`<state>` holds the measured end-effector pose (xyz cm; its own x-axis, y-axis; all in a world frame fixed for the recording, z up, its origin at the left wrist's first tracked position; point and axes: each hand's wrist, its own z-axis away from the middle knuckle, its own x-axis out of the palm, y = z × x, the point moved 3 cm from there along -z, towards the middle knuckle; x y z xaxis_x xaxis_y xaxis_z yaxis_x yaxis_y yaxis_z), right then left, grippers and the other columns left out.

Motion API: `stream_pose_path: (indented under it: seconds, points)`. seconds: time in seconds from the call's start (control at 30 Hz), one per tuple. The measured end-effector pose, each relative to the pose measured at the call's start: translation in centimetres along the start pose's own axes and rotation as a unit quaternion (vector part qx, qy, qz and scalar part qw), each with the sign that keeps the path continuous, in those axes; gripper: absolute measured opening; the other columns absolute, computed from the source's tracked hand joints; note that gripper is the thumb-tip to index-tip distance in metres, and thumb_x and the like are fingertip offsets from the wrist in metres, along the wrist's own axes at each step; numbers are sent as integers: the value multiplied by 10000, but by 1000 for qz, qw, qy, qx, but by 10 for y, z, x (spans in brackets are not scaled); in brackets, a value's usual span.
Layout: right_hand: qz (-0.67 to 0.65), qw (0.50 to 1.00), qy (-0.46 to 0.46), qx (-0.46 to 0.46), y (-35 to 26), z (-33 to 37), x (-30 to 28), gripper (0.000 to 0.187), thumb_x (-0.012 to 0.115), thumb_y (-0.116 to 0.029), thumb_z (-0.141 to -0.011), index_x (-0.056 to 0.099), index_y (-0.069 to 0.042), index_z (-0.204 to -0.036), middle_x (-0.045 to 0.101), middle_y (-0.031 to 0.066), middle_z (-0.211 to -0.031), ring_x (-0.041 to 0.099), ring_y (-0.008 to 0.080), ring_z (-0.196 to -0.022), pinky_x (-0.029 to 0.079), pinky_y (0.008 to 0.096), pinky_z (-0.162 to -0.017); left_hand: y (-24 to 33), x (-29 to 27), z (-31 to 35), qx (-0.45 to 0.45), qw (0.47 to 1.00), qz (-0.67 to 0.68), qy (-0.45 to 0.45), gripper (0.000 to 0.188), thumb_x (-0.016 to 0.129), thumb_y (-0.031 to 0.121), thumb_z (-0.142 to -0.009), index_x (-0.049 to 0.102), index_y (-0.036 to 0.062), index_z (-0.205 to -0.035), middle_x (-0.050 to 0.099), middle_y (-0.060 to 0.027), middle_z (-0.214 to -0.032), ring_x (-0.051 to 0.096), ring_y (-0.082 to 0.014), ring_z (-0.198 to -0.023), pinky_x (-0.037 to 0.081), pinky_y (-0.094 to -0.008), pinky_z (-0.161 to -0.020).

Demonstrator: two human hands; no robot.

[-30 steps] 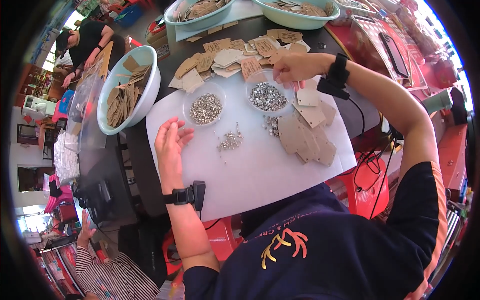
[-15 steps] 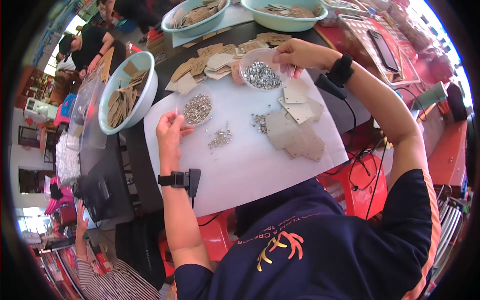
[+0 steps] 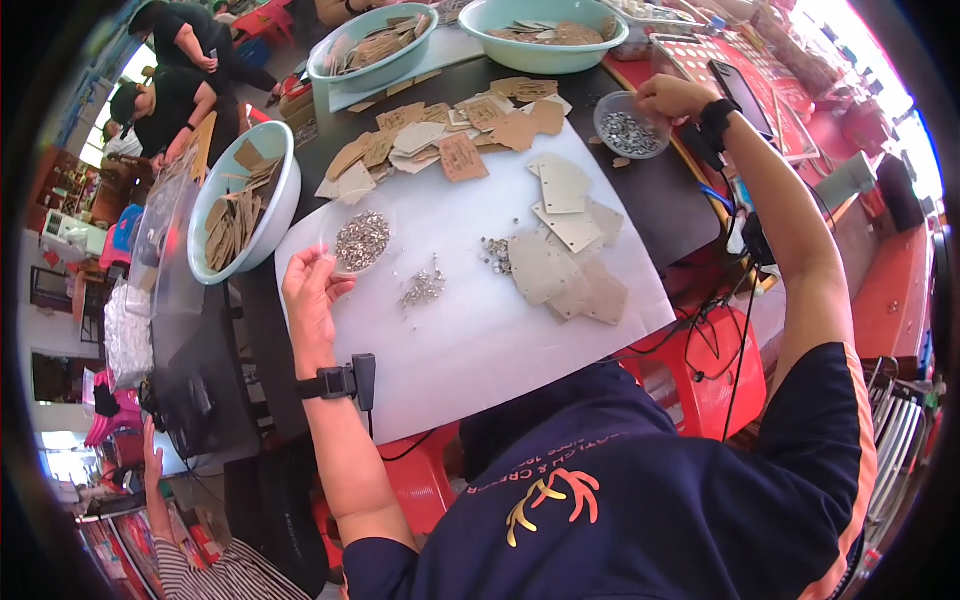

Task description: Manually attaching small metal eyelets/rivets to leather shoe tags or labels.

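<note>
My left hand (image 3: pixel 312 290) pinches the near rim of a clear round tub (image 3: pixel 363 238) of small silvery metal fittings, at the left of a white sheet (image 3: pixel 420 360). At the far right, my right hand (image 3: pixel 676 97) grips the rim of another clear tub (image 3: pixel 630 130) of small shiny metal pieces, over the dark tabletop. Between the hands lie a small loose heap of fittings (image 3: pixel 423 288) and a second little heap (image 3: pixel 496 256). The latter touches a spread of grey cards with punched holes (image 3: pixel 555 265). Brown and pale cards (image 3: pixel 462 158) overlap along the sheet's far edge.
Pale green basins of cut cards stand at the left (image 3: pixel 290 190) and at the back (image 3: pixel 540 62). A phone (image 3: pixel 742 98) lies at the right near a board. Cables hang by a red stool (image 3: pixel 715 370). Other people (image 3: pixel 180 105) are at the far left.
My right hand has carried its tub rightward, off the white sheet to the dark tabletop. My left hand stays at its tub. Cards behind the right tub's former place are now uncovered.
</note>
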<state>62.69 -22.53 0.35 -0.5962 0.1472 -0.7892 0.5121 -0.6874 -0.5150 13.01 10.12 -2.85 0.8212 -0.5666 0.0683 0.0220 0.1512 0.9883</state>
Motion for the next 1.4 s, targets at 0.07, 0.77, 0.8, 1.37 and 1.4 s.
stream_pose_path:
  seconds: [0.07, 0.77, 0.8, 1.37, 1.4]
  points:
    - [23, 1000, -12, -15, 10, -12, 3, 165, 543, -156, -899, 634, -18, -891, 626, 47, -660, 568, 109, -473, 415, 253, -378, 5, 0, 8, 21, 1000, -10, -13, 269, 648, 115, -883, 546, -2, -1103, 610, -80, -940, 649, -151, -644, 555, -242, -572]
    - [-85, 993, 77, 14, 12, -25, 24, 260, 554, -241, -933, 624, -23, -1056, 631, 50, -740, 591, 139, -572, 451, 275, -445, 18, -19, 44, 54, 998, -34, 25, 245, 622, 130, -916, 537, 17, -1117, 641, -77, -910, 659, -142, -697, 547, -241, -617]
    - [-96, 992, 84, 2, 14, -25, 23, 262, 561, -246, -928, 625, -25, -1053, 634, 55, -751, 598, 142, -588, 463, 281, -453, 19, -12, 46, 53, 998, -34, 20, 248, 620, 130, -916, 534, 16, -1118, 640, -76, -907, 658, -142, -696, 547, -241, -616]
    - [-105, 984, 137, 50, -16, -6, 1, 366, 594, -275, -927, 602, 12, -1154, 688, 121, -836, 693, 219, -599, 586, 340, -514, 38, 234, 56, -50, 948, 18, -315, 344, 617, 104, -882, 457, -42, -1149, 571, -138, -980, 673, -212, -747, 573, -295, -665]
    - [-34, 989, 121, 73, -21, 7, -8, 388, 592, -298, -934, 594, 15, -1163, 687, 122, -838, 702, 221, -622, 587, 336, -513, 30, 251, 54, -68, 942, 28, -326, 349, 616, 86, -879, 437, -44, -1148, 559, -151, -1001, 675, -225, -753, 580, -311, -673]
